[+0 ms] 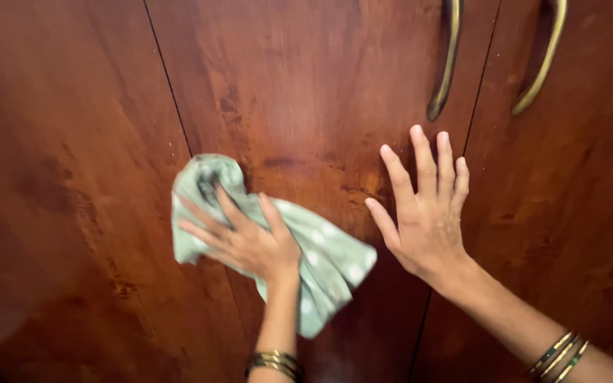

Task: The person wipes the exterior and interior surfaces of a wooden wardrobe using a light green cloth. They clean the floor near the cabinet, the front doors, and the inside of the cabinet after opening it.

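**Wooden wardrobe doors, one cloth pressed on them**

Reddish-brown wood fills the whole view: I count three door panels, divided by two thin dark seams. The middle door point(306, 92) is the widest in view. My left hand point(246, 241) lies on a pale green cloth point(328, 262) with faint white spots and presses it flat on the wood, right over the left seam. Its fingers are spread on the cloth, not closed around it; the cloth bunches above the fingertips and hangs loose below the wrist. My right hand point(427, 213) holds nothing. It is open, all five fingers spread, and the palm rests flat on the middle door, close to the right seam.

How far the wiping is, I can judge only partly. The wood around the cloth shows dark blotches and dull streaks, also between the two hands, so I think much of the surface is not yet wiped. No part looks clearly cleaner than the rest.

Counting the other things: two curved brass handles point(448, 64) at the top, one cloth, and several thin bangles on each wrist.
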